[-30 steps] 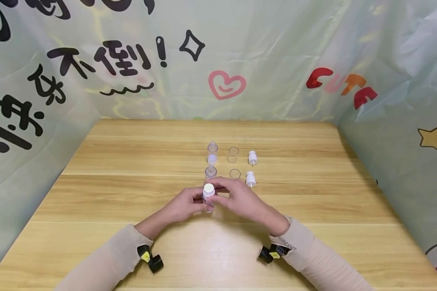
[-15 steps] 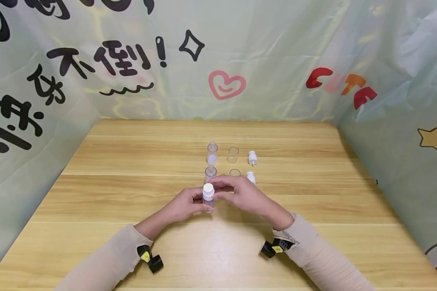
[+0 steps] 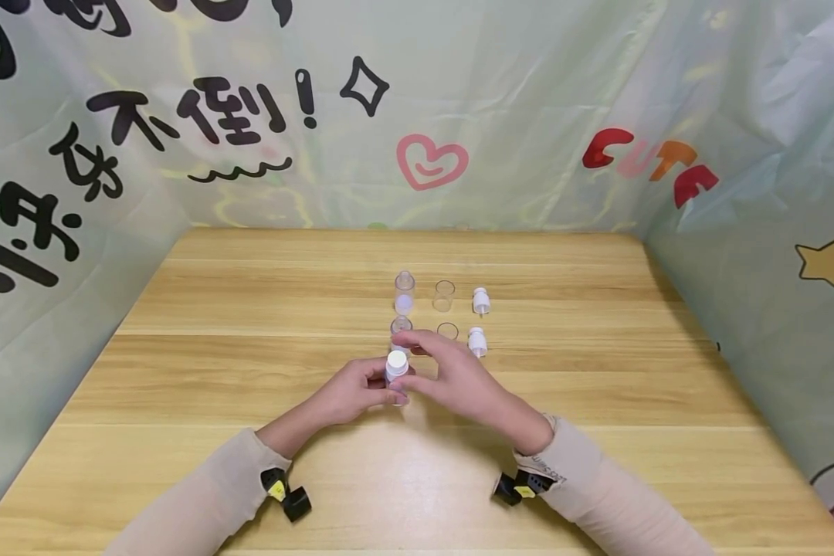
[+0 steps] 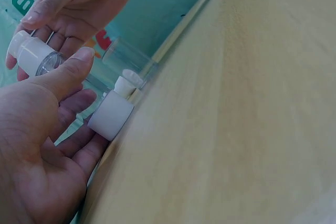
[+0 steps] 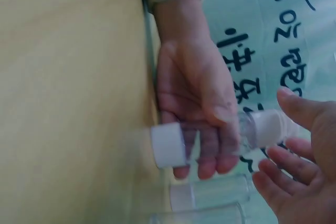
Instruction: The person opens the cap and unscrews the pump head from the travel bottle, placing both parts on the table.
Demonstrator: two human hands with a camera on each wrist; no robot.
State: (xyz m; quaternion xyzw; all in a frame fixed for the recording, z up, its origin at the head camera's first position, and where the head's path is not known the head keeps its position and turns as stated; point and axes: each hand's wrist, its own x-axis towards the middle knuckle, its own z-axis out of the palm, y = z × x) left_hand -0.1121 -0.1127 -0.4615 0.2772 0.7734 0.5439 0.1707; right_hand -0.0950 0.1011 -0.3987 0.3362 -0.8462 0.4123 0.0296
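My left hand (image 3: 350,394) grips a small clear pump bottle (image 5: 191,142) with a white base, held upright over the table. A white pump top (image 3: 397,363) sits on the bottle's neck. In the right wrist view, the left thumb and fingers wrap the clear body. Around the pump top my right hand (image 3: 459,382) is spread, thumb on the near side and fingers on the far side. The right wrist view shows gaps between these fingers and the white collar (image 5: 268,128). Part of the bottle body is covered by the left fingers in the head view.
Beyond the hands, two more clear bottles (image 3: 405,292) stand in a column. To their right are two clear caps (image 3: 444,297), then two white pump tops (image 3: 481,300) with short stems. A printed curtain (image 3: 514,116) encloses the wooden table (image 3: 250,293) at back and sides.
The right hand turned away slightly to the right at the pump top, then came back with its fingers spread wider. The left hand and bottle have stayed in place.
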